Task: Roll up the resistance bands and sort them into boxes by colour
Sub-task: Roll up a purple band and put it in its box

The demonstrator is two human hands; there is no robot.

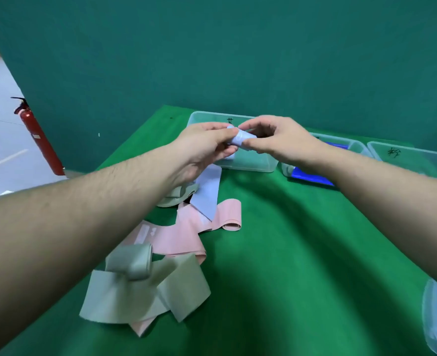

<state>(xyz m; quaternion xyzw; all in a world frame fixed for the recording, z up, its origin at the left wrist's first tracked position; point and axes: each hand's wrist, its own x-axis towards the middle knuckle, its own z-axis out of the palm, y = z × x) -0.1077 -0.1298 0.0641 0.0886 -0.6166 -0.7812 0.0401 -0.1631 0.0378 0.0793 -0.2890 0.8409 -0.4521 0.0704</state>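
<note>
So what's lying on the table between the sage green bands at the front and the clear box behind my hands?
In the head view, pink bands and the lilac band's loose tail.

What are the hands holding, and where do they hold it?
Both the left hand and right hand pinch the light blue band at its rolled-up end; its loose tail hangs down.

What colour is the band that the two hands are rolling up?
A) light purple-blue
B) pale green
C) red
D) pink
A: the left hand and the right hand both pinch a small light purple-blue roll, and its loose tail hangs down onto the pink bands on the table.
</note>
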